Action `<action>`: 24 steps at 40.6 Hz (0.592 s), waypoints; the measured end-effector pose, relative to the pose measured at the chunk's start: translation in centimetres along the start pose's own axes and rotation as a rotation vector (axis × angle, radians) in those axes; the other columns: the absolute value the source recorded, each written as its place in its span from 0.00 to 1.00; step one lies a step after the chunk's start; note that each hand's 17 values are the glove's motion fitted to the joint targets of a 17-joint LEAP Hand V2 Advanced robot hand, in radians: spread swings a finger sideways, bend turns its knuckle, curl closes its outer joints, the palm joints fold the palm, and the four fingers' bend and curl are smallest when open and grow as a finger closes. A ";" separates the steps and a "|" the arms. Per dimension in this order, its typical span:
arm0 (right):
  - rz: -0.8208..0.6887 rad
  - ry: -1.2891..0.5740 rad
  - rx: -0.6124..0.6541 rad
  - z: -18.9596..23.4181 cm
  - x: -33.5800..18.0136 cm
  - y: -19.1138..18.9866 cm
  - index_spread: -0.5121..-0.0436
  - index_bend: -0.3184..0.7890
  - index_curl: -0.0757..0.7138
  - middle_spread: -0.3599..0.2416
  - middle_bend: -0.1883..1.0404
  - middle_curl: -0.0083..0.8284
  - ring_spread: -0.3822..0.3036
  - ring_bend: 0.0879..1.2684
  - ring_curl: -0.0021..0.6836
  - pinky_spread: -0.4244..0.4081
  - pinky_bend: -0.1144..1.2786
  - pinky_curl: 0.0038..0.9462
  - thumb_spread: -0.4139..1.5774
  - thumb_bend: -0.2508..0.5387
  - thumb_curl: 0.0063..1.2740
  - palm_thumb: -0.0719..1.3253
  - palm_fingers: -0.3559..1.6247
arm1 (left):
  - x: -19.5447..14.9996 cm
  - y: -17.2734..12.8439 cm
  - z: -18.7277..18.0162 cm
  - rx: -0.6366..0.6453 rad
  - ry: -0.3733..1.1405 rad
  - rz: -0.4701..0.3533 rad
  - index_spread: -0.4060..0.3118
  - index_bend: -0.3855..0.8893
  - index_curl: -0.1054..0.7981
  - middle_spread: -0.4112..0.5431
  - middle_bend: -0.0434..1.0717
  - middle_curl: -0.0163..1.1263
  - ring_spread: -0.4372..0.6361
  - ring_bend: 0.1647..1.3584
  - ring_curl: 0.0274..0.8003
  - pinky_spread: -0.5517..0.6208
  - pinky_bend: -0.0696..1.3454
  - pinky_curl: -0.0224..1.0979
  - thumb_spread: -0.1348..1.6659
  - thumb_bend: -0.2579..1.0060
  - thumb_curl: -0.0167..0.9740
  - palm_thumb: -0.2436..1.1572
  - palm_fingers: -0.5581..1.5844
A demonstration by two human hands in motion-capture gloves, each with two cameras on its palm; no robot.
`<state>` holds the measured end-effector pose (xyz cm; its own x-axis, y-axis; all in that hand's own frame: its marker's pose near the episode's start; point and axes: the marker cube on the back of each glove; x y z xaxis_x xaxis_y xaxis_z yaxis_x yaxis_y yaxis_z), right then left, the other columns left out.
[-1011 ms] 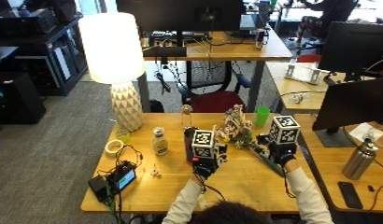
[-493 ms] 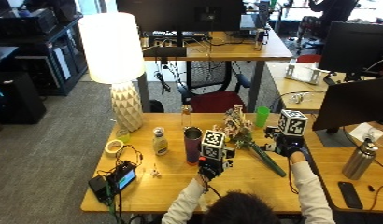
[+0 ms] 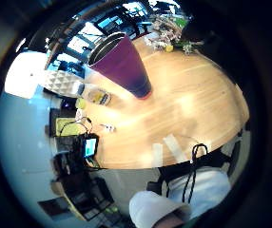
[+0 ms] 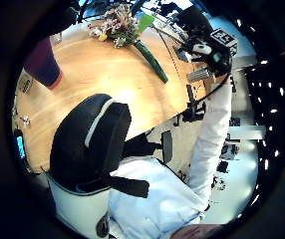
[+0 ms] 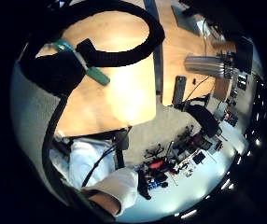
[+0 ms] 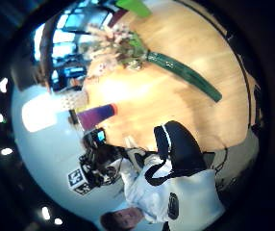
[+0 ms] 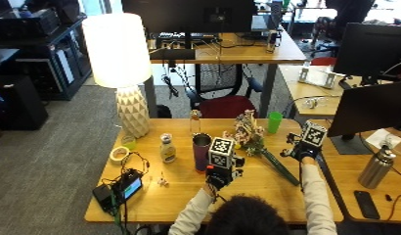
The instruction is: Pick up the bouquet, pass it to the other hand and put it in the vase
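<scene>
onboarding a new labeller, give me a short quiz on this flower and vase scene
1. True or false: the bouquet lies on the table, outside the vase.
2. Which hand is nearer the vase? A) left hand B) right hand
3. Fill in: the cup behind the bouquet is coloured ____.

Key:
1. True; its wrapped stems rest flat on the wood.
2. A
3. green
</scene>
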<state>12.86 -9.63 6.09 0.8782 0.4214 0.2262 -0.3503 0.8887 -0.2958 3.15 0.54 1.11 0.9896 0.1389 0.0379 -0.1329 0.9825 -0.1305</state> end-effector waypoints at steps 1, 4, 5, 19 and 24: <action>0.029 -0.007 -0.029 0.3 -0.3 1.5 0.80 0.32 0.19 0.64 0.46 0.45 0.57 0.46 0.51 0.79 0.62 0.39 0.74 0.39 0.23 0.51 0.45 | -0.1 -0.1 0.1 -0.003 -0.001 -0.002 0.47 0.44 0.50 0.48 0.19 0.27 0.53 0.24 0.33 0.64 0.24 0.29 0.73 0.19 0.23 0.34 0.48; 0.143 -0.015 -0.121 1.5 -0.7 5.9 0.82 0.33 0.19 0.63 0.47 0.46 0.54 0.47 0.52 0.76 0.62 0.39 0.73 0.39 0.24 0.53 0.45 | -0.4 -0.4 0.6 -0.012 -0.002 -0.006 0.47 0.44 0.50 0.48 0.19 0.27 0.53 0.24 0.33 0.64 0.24 0.30 0.74 0.19 0.23 0.34 0.48; 0.167 -0.013 -0.141 2.0 -0.6 6.3 0.83 0.33 0.19 0.63 0.47 0.46 0.53 0.47 0.53 0.75 0.62 0.39 0.73 0.38 0.25 0.54 0.45 | -0.5 -0.5 0.8 -0.013 0.000 -0.005 0.47 0.44 0.50 0.48 0.19 0.27 0.53 0.24 0.33 0.64 0.24 0.30 0.74 0.19 0.23 0.34 0.48; 0.196 0.010 -0.294 7.9 0.2 4.4 0.85 0.35 0.22 0.60 0.46 0.49 0.46 0.47 0.56 0.66 0.62 0.39 0.72 0.31 0.29 0.60 0.47 | -0.9 0.3 0.8 -0.038 0.016 -0.002 0.46 0.44 0.52 0.48 0.18 0.28 0.53 0.24 0.35 0.65 0.24 0.31 0.74 0.19 0.24 0.33 0.48; 0.237 0.053 -0.271 9.8 0.5 2.9 0.83 0.36 0.23 0.58 0.46 0.50 0.43 0.47 0.56 0.62 0.61 0.38 0.71 0.30 0.31 0.62 0.49 | -1.0 0.5 0.8 -0.048 0.013 -0.002 0.46 0.44 0.53 0.48 0.19 0.28 0.53 0.23 0.35 0.65 0.23 0.32 0.74 0.19 0.24 0.33 0.48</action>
<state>9.14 -5.10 14.43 0.8013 0.5935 0.0758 -0.4531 0.6847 -0.5709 2.05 0.98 1.81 0.9905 0.1353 0.0254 -0.1287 0.9756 -0.1777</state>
